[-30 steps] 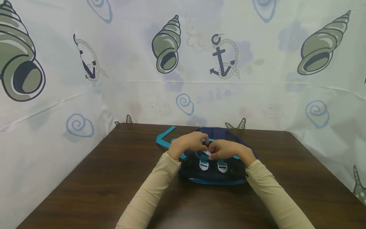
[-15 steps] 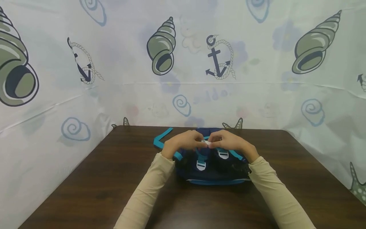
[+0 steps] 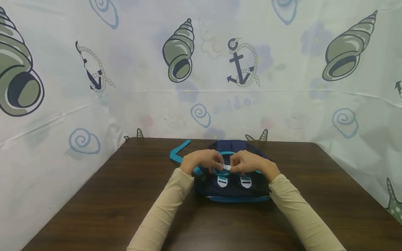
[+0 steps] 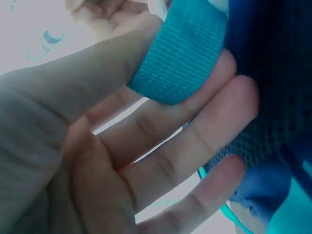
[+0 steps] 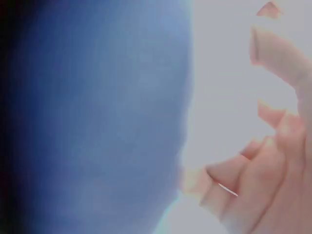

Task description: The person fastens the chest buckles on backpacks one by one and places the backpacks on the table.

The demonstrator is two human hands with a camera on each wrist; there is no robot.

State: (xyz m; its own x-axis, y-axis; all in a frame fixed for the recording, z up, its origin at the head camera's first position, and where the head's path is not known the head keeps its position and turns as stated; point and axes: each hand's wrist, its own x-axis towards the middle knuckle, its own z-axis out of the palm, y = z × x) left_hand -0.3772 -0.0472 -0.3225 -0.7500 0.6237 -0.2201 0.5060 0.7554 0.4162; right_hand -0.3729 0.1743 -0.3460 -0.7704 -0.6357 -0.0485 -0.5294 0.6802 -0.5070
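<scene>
A dark blue backpack (image 3: 233, 190) with teal straps and trim lies on the table. Above its middle, both hands meet at a small white buckle (image 3: 226, 167). My left hand (image 3: 205, 160) pinches the teal webbing strap (image 4: 183, 53) beside the buckle, thumb on one side and fingers behind; its other fingers are spread. From the other side, my right hand (image 3: 249, 162) pinches the buckle between thumb and fingertips. In the right wrist view, a blurred blue surface covers the left half, and the fingers (image 5: 278, 53) at the right are washed out.
Two white strap adjusters, one on the left (image 3: 222, 181) and one on the right (image 3: 246, 182), sit on the bag's front. A loose teal strap (image 3: 176, 153) lies bent on the brown table (image 3: 103, 209) left of the bag. A printed curtain (image 3: 141, 69) hangs behind.
Half a second ago both hands were raised with the white buckle between them, lifting the bag's straps. Now they are lower, and the strap adjusters lie level again.
</scene>
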